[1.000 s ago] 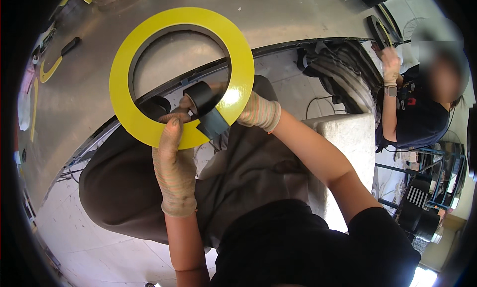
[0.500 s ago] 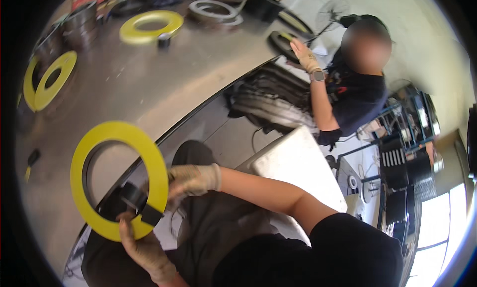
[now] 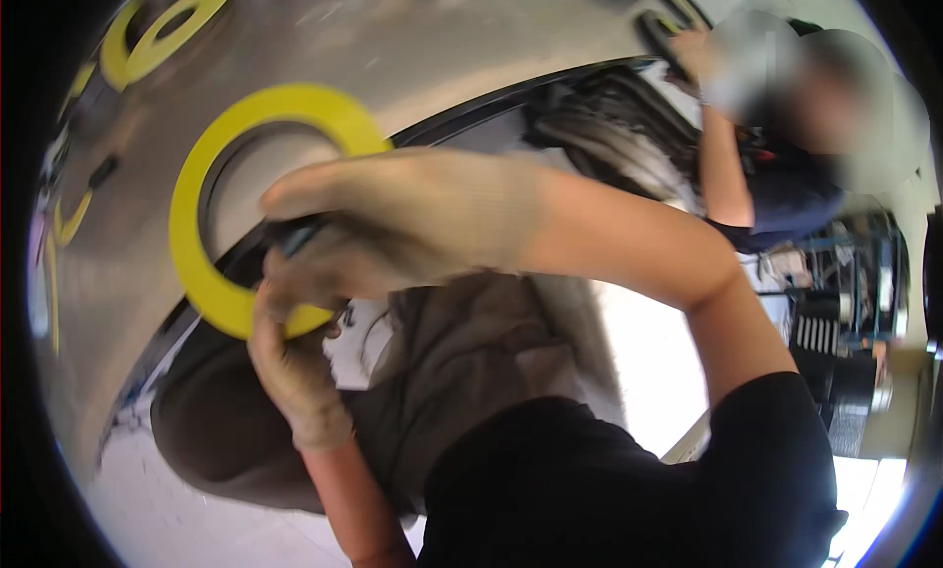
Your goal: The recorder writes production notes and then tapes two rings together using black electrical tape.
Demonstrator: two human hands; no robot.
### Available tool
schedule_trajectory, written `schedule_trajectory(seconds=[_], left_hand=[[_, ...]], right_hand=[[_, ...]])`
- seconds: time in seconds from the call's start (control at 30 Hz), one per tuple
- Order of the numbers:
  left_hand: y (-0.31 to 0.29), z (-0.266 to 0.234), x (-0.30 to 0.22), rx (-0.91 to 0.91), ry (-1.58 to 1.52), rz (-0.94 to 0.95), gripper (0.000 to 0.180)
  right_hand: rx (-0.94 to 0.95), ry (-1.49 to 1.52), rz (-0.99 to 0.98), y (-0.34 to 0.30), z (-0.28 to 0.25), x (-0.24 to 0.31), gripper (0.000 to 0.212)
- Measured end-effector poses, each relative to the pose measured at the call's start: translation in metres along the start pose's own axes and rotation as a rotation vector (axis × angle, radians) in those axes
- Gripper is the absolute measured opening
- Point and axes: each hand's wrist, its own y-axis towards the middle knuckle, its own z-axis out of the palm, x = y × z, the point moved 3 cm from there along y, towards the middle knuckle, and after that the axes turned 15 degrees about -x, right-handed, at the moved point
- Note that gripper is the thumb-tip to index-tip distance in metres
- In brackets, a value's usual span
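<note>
A flat yellow ring is held up in front of me, above my lap and beside the bench edge. My left hand, in a beige work glove, is closed on its lower rim. Across the ring's right side reaches my right hand, gloved too and blurred by motion. Its fingers curl round a black roll of tape at the ring's opening. Most of the roll is hidden by the fingers, and the ring's lower right part lies behind both hands.
More yellow rings lie on the metal bench at the far left. A black-handled tool rests nearer on the bench. At the right, a co-worker handles a dark ring. A white block stands beside my legs.
My right hand has come from behind the ring's right side over its front and opening. The ring has risen in view, and the view has shifted, with the bench items higher up.
</note>
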Motion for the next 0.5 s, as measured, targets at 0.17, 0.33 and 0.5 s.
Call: schedule_trajectory(seconds=[0.17, 0.33, 0.5], left_hand=[[-0.004, 0.008, -0.021, -0.175, 0.064, -0.037, 0.046], [-0.013, -0.001, -0.019, -0.175, 0.075, -0.061, 0.045], [-0.003, -0.015, -0.007, -0.108, 0.051, -0.033, 0.039]], right_hand=[[-0.150, -0.103, 0.503, -0.090, 0.009, -0.018, 0.048], [-0.083, -0.029, -0.135, 0.001, -0.036, -0.122, 0.035], [0.047, 0.028, -0.412, 0.056, -0.052, -0.114, 0.045]])
